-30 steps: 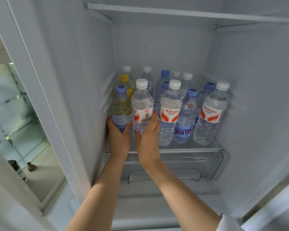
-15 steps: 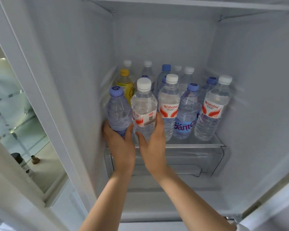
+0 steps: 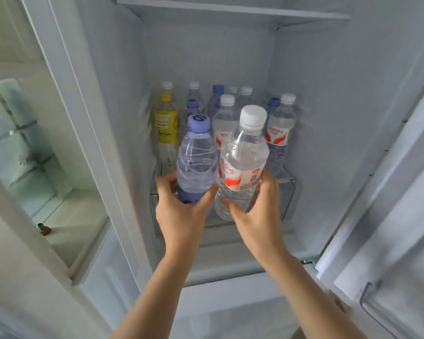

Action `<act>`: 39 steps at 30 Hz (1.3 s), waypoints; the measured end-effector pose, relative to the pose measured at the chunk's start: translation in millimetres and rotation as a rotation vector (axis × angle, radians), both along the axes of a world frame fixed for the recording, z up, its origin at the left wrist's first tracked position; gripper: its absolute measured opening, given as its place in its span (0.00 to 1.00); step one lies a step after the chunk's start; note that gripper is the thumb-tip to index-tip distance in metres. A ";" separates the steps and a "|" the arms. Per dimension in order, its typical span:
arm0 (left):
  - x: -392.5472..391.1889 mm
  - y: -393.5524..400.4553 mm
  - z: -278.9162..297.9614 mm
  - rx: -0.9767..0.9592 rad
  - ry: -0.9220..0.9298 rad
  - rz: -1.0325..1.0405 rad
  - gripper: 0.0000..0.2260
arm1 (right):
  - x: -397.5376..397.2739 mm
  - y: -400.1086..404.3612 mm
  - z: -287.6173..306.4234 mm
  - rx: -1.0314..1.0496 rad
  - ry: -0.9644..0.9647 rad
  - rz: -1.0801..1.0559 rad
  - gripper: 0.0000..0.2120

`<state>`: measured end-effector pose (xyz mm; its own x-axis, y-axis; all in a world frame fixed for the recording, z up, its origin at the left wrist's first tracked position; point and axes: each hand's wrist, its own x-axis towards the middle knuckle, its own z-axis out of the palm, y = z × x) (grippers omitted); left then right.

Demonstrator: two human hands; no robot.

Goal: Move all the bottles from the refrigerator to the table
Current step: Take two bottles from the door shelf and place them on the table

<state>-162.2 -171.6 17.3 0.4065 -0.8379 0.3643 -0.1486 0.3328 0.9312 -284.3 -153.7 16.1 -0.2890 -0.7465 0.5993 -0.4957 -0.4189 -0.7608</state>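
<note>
Left hand (image 3: 181,211) grips the blue-capped clear plastic bottle (image 3: 196,165), right hand (image 3: 257,211) the white-capped red-labelled bottle (image 3: 242,167); carry both upright past the fridge shelf's front edge (image 3: 288,178).

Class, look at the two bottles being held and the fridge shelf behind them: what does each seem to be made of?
Blue-capped bottle and white-capped bottle: probably thin clear plastic, see-through with ribbed, glossy walls; caps look like opaque matte plastic. Refrigerator shelf: seemingly clear glass or hard plastic with a pale trim; the look leaves it open.
</note>
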 end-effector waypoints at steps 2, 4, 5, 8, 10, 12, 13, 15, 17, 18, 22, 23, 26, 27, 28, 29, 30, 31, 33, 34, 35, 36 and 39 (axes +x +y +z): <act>4.0 26.8 -3.2 -0.017 -0.038 -0.053 0.23 | -1.4 34.7 -3.8 0.009 -0.008 -0.020 0.35; 10.9 60.5 -11.4 -0.008 -0.076 -0.112 0.23 | -0.7 78.5 -10.9 0.037 -0.036 -0.033 0.34; 15.2 74.4 -16.9 -0.002 -0.079 -0.152 0.23 | 0.6 96.7 -16.6 0.059 -0.054 -0.045 0.34; 23.7 125.6 -34.0 0.064 -0.162 -0.252 0.25 | 8.7 163.5 -37.3 0.153 -0.153 -0.097 0.36; 26.2 160.3 -47.2 0.096 -0.191 -0.331 0.25 | 12.0 206.6 -50.5 0.214 -0.212 -0.123 0.36; 29.8 193.4 -61.4 0.138 -0.210 -0.408 0.26 | 13.4 244.0 -64.5 0.268 -0.269 -0.152 0.35; 30.8 208.9 -71.0 0.156 -0.217 -0.468 0.26 | 14.4 264.5 -72.7 0.306 -0.299 -0.178 0.35; 23.9 239.5 -82.1 0.185 -0.240 -0.544 0.26 | 15.3 307.8 -87.0 0.358 -0.328 -0.237 0.35; 20.6 273.3 -97.6 0.232 -0.281 -0.617 0.28 | 18.9 353.3 -93.7 0.443 -0.376 -0.309 0.34; 19.2 285.2 -105.4 0.251 -0.314 -0.669 0.29 | 17.4 369.5 -103.2 0.482 -0.395 -0.358 0.34; -38.8 401.1 -134.0 0.372 -0.468 -0.948 0.30 | -11.9 513.8 -132.0 0.615 -0.569 -0.717 0.33; -67.0 443.4 -140.5 0.378 -0.531 -1.022 0.31 | -31.5 565.0 -142.9 0.633 -0.638 -0.803 0.34; -92.6 485.8 -151.8 0.418 -0.573 -1.079 0.33 | -52.9 613.6 -145.8 0.691 -0.619 -0.856 0.32; -94.2 486.4 -152.8 0.421 -0.575 -1.089 0.33 | -56.8 616.7 -146.7 0.721 -0.618 -0.858 0.32; -95.4 486.0 -154.6 0.406 -0.563 -1.092 0.33 | -58.3 617.2 -147.2 0.735 -0.615 -0.838 0.33; -98.8 489.7 -155.8 0.395 -0.551 -1.102 0.33 | -61.2 622.7 -146.1 0.742 -0.625 -0.830 0.34; -104.0 492.1 -160.0 0.383 -0.547 -1.107 0.33 | -65.1 629.2 -146.2 0.746 -0.617 -0.838 0.33; -106.9 490.8 -161.3 0.386 -0.549 -1.102 0.33 | -67.6 631.7 -146.6 0.747 -0.616 -0.829 0.33; -120.1 502.8 -165.3 0.395 -0.563 -1.122 0.31 | -79.2 650.7 -146.8 0.746 -0.639 -0.842 0.32; -135.4 523.0 -170.9 0.393 -0.573 -1.149 0.32 | -90.2 673.9 -148.2 0.742 -0.654 -0.864 0.32; -151.0 544.3 -175.0 0.399 -0.580 -1.178 0.33 | -101.8 698.4 -152.1 0.733 -0.671 -0.875 0.33; -168.3 568.8 -178.9 0.418 -0.583 -1.203 0.33 | -115.4 725.0 -155.3 0.732 -0.692 -0.898 0.33; -204.0 613.0 -183.7 0.445 -0.618 -1.256 0.34 | -143.6 772.4 -158.7 0.738 -0.747 -0.946 0.35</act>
<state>-366.2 441.4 -166.4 -0.7789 -0.6032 -0.1717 -0.3893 0.2504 0.8864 -427.9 618.6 -142.6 -0.9209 -0.1650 -0.3531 0.2503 0.4442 -0.8603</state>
